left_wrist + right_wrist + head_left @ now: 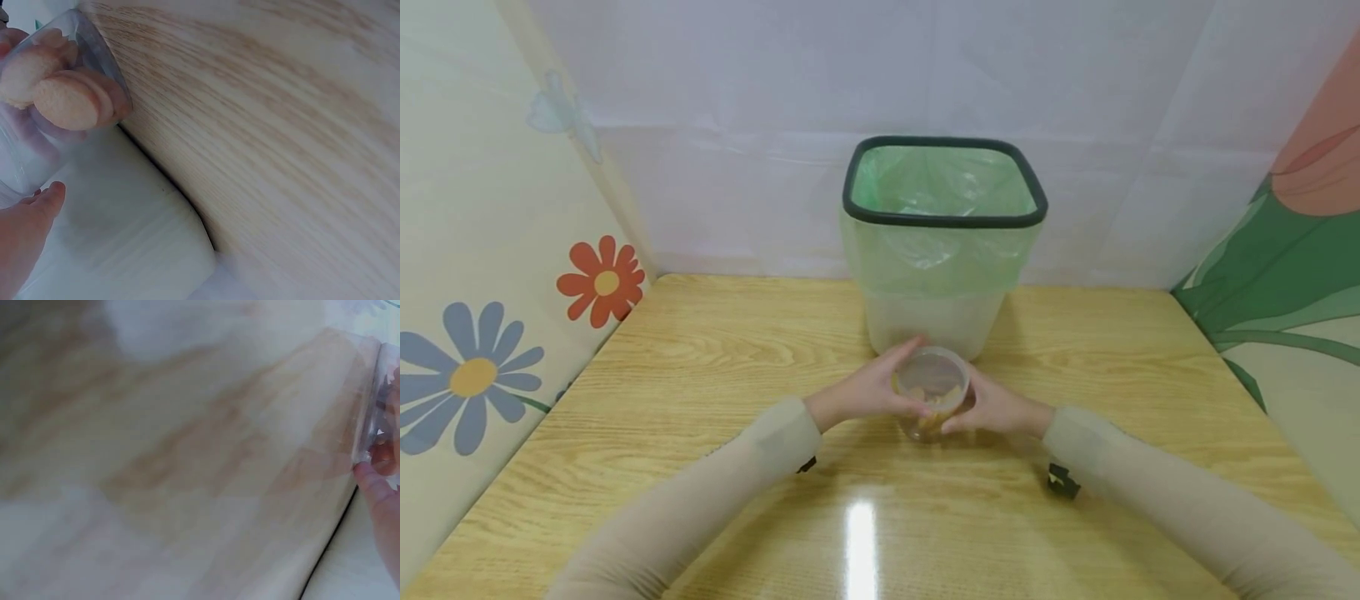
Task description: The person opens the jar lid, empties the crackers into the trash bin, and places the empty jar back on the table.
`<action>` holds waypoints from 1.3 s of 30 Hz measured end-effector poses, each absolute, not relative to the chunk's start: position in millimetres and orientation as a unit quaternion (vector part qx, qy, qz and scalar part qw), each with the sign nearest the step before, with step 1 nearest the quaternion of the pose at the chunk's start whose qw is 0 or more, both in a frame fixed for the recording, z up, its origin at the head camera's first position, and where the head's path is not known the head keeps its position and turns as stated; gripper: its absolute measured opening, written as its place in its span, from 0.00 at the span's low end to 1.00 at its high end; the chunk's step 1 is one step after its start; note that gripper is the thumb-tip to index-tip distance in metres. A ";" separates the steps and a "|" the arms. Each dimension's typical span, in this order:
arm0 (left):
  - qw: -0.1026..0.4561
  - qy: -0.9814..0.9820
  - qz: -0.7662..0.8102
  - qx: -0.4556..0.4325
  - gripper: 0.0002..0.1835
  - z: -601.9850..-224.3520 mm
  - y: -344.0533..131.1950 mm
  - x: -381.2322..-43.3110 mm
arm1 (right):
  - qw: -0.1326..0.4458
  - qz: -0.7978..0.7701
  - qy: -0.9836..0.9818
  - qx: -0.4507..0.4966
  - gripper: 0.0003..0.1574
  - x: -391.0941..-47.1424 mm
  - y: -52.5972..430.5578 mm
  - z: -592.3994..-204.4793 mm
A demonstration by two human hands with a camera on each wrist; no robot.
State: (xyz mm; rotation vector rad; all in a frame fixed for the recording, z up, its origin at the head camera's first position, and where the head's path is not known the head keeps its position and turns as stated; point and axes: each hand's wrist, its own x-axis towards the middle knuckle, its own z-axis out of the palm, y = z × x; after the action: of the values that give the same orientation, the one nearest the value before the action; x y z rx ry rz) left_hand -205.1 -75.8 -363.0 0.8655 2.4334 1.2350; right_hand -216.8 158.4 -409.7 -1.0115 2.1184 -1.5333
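Observation:
A clear round plastic tub [934, 367] is between both hands, above the wooden table and in front of the bin. My left hand [880, 385] grips its left side, fingers behind and thumb in front. From the right, my right hand [997, 406] holds the tub with its thumb toward me. Several pale round biscuits [67, 103] lie inside the tub, seen through its wall in the left wrist view. The right wrist view catches only the thumb [375, 490] and part of the tub at its right edge.
Right behind the tub stands a white waste bin [925, 321] with a dark rim [947, 221] and a green plastic liner [940, 254]. Flower-patterned cloth [460, 208] borders the table [760, 325] at the left, with more patterned cloth at the right and plain cloth behind.

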 end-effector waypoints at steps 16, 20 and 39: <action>0.125 0.847 0.420 0.302 0.58 -364.3 -74.6 -201.3 | 0.164 -0.517 0.736 -0.405 0.65 -229.7 157.2 -406.3; 0.121 0.848 0.421 0.299 0.58 -364.3 -74.2 -199.9 | 0.160 -0.515 0.732 -0.416 0.66 -231.9 156.6 -406.8; 0.042 0.847 0.464 0.256 0.55 -370.0 -65.9 -187.1 | 0.178 -0.511 0.741 -0.399 0.65 -232.0 157.9 -406.5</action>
State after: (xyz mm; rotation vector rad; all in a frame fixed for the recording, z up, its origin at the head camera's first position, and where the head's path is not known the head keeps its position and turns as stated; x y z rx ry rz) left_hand -187.1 -65.9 -370.0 0.7830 2.5939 1.4189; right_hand -232.0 157.9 -406.5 -1.1283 2.0956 -1.4455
